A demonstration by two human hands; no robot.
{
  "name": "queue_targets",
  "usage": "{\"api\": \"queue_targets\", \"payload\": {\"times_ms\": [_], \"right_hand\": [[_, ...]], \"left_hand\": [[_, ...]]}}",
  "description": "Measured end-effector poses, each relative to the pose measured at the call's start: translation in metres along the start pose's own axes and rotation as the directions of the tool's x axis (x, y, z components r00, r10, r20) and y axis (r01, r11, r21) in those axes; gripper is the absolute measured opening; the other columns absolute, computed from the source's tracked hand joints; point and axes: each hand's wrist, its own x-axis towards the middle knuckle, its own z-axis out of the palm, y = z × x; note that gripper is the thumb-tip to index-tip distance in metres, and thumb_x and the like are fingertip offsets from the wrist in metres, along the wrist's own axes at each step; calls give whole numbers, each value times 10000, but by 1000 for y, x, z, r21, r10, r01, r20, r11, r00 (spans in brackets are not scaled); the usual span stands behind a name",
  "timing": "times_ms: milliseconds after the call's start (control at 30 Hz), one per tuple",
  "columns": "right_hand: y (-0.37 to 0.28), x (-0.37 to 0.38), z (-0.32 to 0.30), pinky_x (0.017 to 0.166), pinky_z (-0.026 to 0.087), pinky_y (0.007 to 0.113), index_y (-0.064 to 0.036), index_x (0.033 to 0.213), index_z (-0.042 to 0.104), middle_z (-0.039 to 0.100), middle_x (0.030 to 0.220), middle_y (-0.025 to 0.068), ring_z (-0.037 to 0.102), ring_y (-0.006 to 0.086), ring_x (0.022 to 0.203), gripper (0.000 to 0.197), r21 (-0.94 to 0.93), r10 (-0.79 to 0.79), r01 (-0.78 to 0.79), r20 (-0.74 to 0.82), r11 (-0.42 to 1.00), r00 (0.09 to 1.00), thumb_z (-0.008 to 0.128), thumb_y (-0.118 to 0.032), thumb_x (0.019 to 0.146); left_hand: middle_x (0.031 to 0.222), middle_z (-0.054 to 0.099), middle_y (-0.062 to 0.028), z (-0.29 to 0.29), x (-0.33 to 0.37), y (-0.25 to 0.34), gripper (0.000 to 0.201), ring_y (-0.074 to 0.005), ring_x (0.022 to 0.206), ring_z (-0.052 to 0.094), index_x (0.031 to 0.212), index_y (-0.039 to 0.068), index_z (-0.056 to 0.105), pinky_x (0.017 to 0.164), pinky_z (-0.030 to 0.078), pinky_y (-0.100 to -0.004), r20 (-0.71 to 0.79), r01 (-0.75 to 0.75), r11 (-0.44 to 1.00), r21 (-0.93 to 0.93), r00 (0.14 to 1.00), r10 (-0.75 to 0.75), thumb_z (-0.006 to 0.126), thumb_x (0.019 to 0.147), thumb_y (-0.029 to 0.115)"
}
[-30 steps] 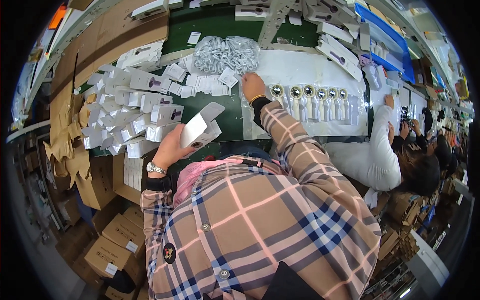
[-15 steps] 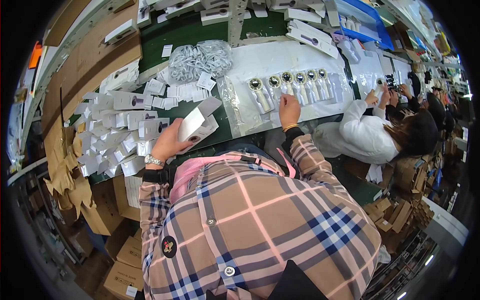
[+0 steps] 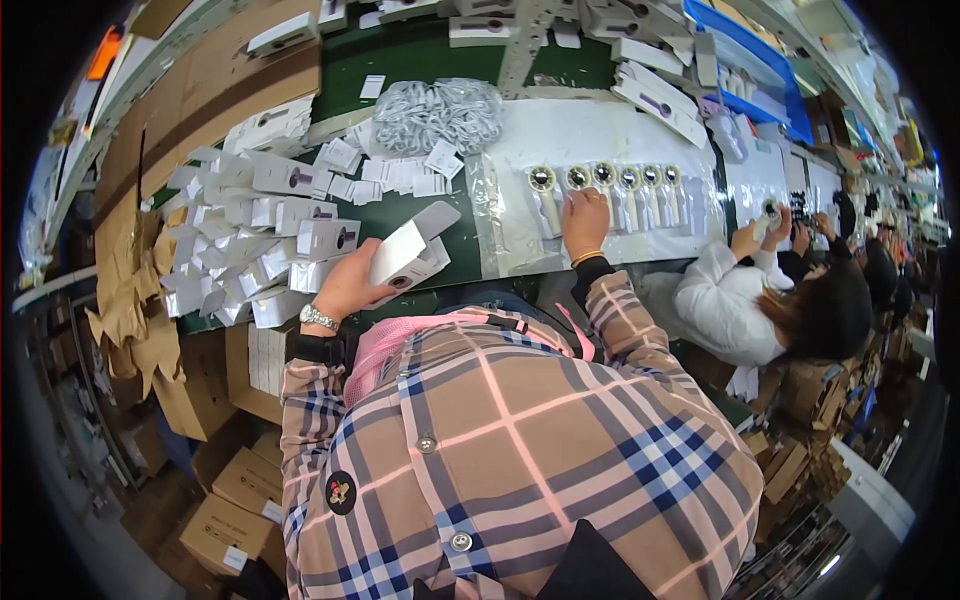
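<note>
My left hand (image 3: 347, 283) grips a white carton (image 3: 404, 250) with its top flap raised, held over the table's near edge. Several pale handheld fans (image 3: 541, 182) with round, dark-centred heads lie in a row in clear plastic trays. My right hand (image 3: 586, 222) reaches into this row, its fingers closed over the handle of the second fan (image 3: 578, 177) from the left; the fingers partly hide that handle. Beside my left hand stand several more white cartons (image 3: 327, 239) with open flaps, crowded together.
A clear bag of coiled white cables (image 3: 437, 116) sits behind scattered white cards (image 3: 405, 177). A metal post (image 3: 526, 45) rises at the back. To the right are a blue bin (image 3: 752, 75) and a co-worker in a white top (image 3: 727, 305). Brown cartons (image 3: 228, 530) stand lower left.
My right hand has moved slightly up, onto the second fan's handle. My left hand still holds the carton. The whole view has shifted a little.
</note>
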Motion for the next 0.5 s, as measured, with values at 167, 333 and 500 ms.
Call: {"api": "queue_targets", "payload": {"times_ms": [167,333,500], "right_hand": [[-87,31,63,785,547,438,-32,971,747,719,969,143,685,353,843,285,545,-125,12,172,839,977,783,-296,871],[-149,61,141,781,557,413,-21,895,752,725,816,152,702,325,818,343,388,4,-173,399,905,917,843,-339,803],[-160,54,164,739,554,408,-13,830,739,733,788,159,712,290,781,335,447,154,-314,359,837,921,852,-325,786]], "left_hand": [[1125,680,-254,9,-21,-3,739,-443,1053,656,1320,35,510,888,530,-456,53,145,989,-12,988,-144,889,712,216],[1062,682,-253,18,-40,5,655,-466,1027,650,1218,39,510,862,527,-513,2,145,989,-29,989,-145,887,704,190],[1074,673,-249,26,-58,-4,662,-462,1044,639,1225,39,508,865,524,-503,-26,171,985,-33,985,-172,885,703,191]]}}
